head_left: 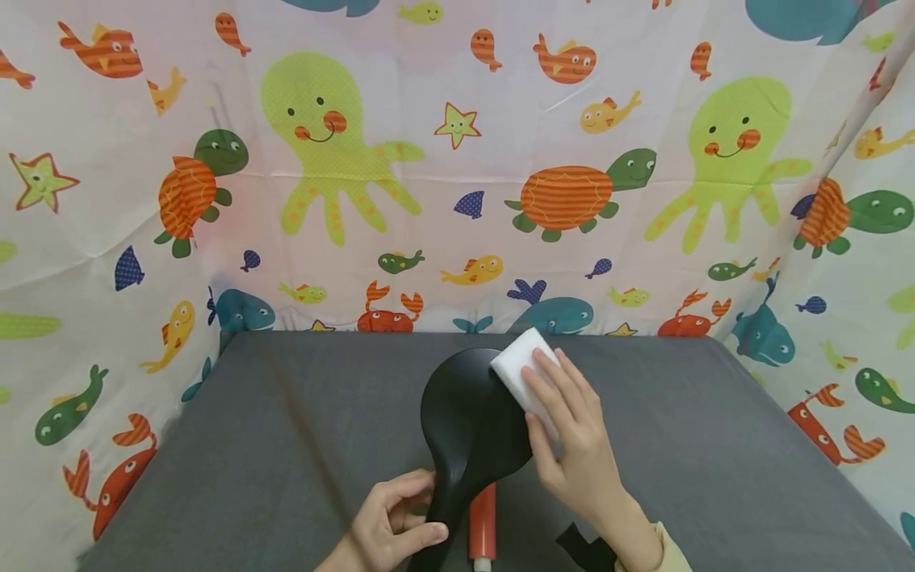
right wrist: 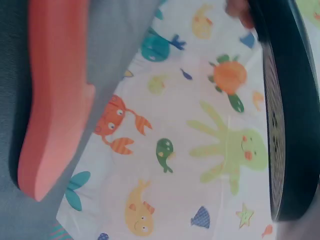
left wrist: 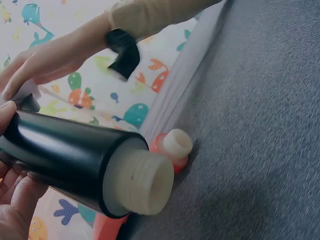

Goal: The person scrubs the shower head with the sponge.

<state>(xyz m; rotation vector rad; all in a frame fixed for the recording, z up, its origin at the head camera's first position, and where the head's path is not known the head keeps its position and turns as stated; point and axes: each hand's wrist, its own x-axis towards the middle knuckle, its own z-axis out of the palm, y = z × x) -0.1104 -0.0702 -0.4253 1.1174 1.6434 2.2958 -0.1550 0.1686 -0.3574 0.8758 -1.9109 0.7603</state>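
— Paddle (head_left: 468, 421), the black one: where is it right now?

— You have it lifted over the middle of the grey table (head_left: 286, 445), head pointing away from you toward the sea-creature curtain (head_left: 457, 159). Your left hand (head_left: 389, 524) curls round the handle at the near end; the left wrist view shows the handle (left wrist: 65, 160) as a smooth black tube with a pale threaded plug (left wrist: 145, 182) at its butt.

— And your right hand?

— Your right hand (head_left: 572, 445) lies on the paddle's right edge, fingers fairly straight, pressing a white sponge block (head_left: 522, 361) against the head's far right rim. The thumb seems to tuck under the block, so I read it as held rather than just pushed.

— How will the paddle handle?

— It looks like rigid, glossy plastic, probably light and rather slippery. Your grip on the handle is the sensible one; close to the neck would steady the head better against the sponge's push. The sponge looks soft and will likely squash under pressure.

— What else is near the paddle?

— Directly beneath its handle an orange-red piece (head_left: 482, 524) with a pale tip lies on the table. Beyond the paddle and on both sides, the curtain closes off the table.
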